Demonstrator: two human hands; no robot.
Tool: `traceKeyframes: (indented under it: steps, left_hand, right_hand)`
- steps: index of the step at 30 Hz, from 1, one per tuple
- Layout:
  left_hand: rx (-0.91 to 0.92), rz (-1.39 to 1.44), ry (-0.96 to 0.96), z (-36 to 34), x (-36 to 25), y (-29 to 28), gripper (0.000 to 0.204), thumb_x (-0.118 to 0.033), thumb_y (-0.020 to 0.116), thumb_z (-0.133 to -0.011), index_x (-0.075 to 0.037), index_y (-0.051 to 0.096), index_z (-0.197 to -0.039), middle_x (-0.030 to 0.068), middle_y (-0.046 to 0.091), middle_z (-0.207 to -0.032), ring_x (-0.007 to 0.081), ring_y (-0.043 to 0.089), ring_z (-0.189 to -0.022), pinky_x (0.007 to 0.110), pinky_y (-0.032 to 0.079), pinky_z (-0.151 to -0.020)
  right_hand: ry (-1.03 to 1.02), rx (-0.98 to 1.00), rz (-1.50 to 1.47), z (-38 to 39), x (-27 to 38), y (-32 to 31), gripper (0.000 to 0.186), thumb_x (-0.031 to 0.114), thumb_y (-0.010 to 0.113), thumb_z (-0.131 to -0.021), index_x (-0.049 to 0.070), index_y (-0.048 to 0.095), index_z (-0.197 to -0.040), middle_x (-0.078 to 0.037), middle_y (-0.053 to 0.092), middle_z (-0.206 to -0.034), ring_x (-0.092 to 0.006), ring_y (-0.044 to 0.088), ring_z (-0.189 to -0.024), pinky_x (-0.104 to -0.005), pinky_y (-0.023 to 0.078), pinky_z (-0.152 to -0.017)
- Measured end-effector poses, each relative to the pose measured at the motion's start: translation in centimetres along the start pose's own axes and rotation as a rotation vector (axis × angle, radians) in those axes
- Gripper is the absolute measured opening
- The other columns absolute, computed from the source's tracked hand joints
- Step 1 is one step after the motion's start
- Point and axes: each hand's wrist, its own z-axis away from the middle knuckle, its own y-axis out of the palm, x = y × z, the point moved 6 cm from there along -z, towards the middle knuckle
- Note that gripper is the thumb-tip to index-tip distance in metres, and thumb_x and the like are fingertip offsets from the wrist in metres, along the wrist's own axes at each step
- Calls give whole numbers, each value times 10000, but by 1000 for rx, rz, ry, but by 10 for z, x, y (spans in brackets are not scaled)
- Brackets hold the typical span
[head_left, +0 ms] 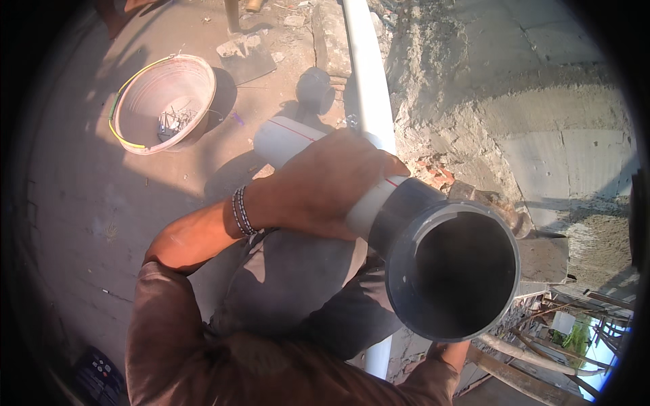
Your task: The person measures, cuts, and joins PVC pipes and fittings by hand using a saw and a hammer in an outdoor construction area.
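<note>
Clasping the white pipe (288, 139) in the left hand (332, 179), closed around it; leaving one end jutting past the grip at upper left, the other seated in the black fitting (401, 215) just beside; cannot tell the right hand's hold, hidden behind that fitting.

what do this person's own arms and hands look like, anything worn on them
The left hand is bare, with no glove. Around its wrist is a beaded bracelet in dark and light tones, looking like two strands. The left sleeve is dull reddish-brown and ends near the elbow; the right sleeve is a similar brown. The right hand is hidden, so whether anything is worn on it can't be told.
</note>
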Motion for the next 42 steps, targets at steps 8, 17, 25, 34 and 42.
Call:
traceKeyframes:
  steps: [8,17,25,34,42]
  left_hand:
    - [21,20,-16,0,3,1,802,-423,921,-686,-93,591,-1338,141,653,-1253,373,611,-1160,490,452,-1033]
    - [-7,57,-34,2,5,1,765,-364,913,-706,-109,587,-1349,110,649,-1261,361,608,-1155,474,459,-1020]
    - [-11,81,-89,7,6,-6,722,-300,903,-724,-90,597,-1343,123,652,-1251,363,610,-1158,463,466,-1017]
    - [-61,84,-60,8,10,-4,733,-296,905,-721,-74,585,-1342,124,651,-1249,366,612,-1156,468,472,-1005]
    - [-80,27,-82,12,10,-6,835,-296,918,-697,-72,540,-1406,124,651,-1240,360,614,-1156,455,476,-1002]
  right_hand:
    - [-63,200,223,-6,-18,-3,319,99,721,-951,-15,632,-1236,-80,725,-982,-165,679,-842,-313,545,-760]
    - [96,170,89,-11,-22,2,380,196,786,-908,2,644,-1202,-45,703,-954,-115,623,-829,-291,507,-778]
    - [21,118,74,-21,12,21,180,41,748,-896,-27,626,-1011,-40,657,-795,-78,581,-725,-270,483,-691]
    - [9,110,93,-33,13,22,208,43,743,-890,-24,586,-1008,-37,653,-783,-109,581,-703,-270,479,-676]
    - [-34,323,231,-24,15,38,435,112,787,-838,-5,608,-1217,-54,741,-974,-173,700,-879,-312,520,-798]
